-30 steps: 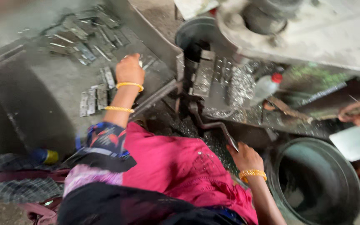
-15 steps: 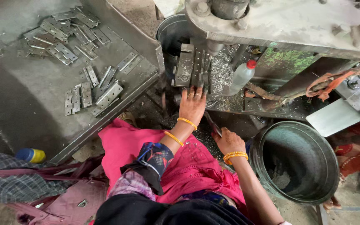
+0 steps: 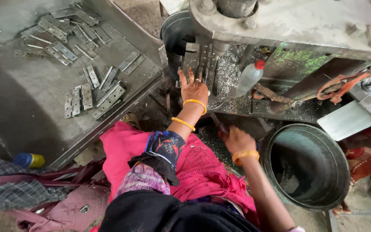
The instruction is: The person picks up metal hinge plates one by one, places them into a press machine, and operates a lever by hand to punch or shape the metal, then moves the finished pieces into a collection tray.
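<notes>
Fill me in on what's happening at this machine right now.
A person sits at a metal press machine. The left hand reaches up, its fingers resting on a perforated metal piece under the machine head. The right hand grips a dark lever handle lower down. Flat metal hinge plates lie scattered on the grey tray to the left, and a round metal tub stands to the right.

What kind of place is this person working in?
Most likely a small metal workshop: a heavy press machine stands over the left hand, flat metal hinges lie heaped on a steel tray, and metal shavings litter the machine bed.
</notes>
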